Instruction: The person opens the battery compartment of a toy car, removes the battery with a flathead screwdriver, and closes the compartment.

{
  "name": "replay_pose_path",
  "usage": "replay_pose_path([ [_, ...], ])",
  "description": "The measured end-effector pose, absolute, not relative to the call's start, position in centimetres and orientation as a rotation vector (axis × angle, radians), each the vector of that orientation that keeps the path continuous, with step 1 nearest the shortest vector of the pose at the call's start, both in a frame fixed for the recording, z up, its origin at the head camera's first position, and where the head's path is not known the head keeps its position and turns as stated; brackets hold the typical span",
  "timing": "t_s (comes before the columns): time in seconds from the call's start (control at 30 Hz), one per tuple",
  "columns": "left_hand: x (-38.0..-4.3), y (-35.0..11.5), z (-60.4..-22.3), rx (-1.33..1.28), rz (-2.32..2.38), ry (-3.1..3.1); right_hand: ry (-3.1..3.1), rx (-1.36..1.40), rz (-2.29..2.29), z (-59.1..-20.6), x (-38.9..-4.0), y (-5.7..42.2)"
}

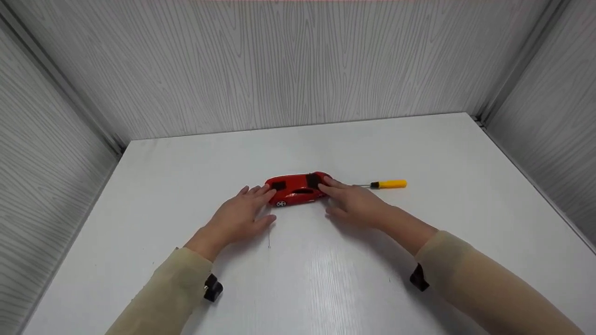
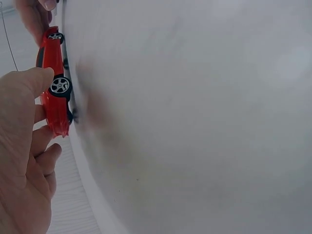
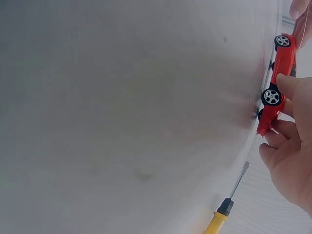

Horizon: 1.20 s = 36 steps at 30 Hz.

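A red toy car [image 1: 295, 190] with black windows and silver-spoked wheels [image 2: 60, 85] stands on the white table, side-on to me. My left hand [image 1: 240, 216] touches its left end with extended fingers, the thumb held apart below the car in the head view. At the right end, fingers of my right hand [image 1: 361, 204] lie over the car's top, and that thumb too is off the body. Both wrist views show each thumb in front of the car's side. A thin wire [image 1: 269, 238] shows beside the left thumb.
A screwdriver [image 1: 391, 184] with a yellow handle lies just right of the car, its shaft pointing toward the right hand. Grey wood-grain panels [image 1: 288, 65] wall the table at the back and both sides.
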<state>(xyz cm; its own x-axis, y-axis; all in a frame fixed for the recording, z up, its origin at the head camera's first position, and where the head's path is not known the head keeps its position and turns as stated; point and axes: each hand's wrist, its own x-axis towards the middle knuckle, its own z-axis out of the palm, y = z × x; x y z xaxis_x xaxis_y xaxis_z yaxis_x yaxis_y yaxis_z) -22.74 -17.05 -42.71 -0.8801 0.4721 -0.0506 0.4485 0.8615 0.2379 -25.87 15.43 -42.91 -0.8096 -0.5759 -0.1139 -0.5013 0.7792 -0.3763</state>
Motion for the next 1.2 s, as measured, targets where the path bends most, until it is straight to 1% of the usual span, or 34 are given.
replay_pose_path([
  [0.3, -21.6, -16.6, -43.1, 0.805, 0.326, 2.929, 2.751, -0.920, -0.487, -43.0, -23.9, 16.3],
  [0.6, -20.3, -16.3, -43.1, 0.838, 0.314, 2.919, 2.761, -0.937, -0.462, -43.0, -22.2, 16.9],
  [1.2, -18.7, -15.8, -43.1, 0.902, 0.271, 2.926, 2.791, -1.031, -0.430, -43.2, -20.2, 17.9],
])
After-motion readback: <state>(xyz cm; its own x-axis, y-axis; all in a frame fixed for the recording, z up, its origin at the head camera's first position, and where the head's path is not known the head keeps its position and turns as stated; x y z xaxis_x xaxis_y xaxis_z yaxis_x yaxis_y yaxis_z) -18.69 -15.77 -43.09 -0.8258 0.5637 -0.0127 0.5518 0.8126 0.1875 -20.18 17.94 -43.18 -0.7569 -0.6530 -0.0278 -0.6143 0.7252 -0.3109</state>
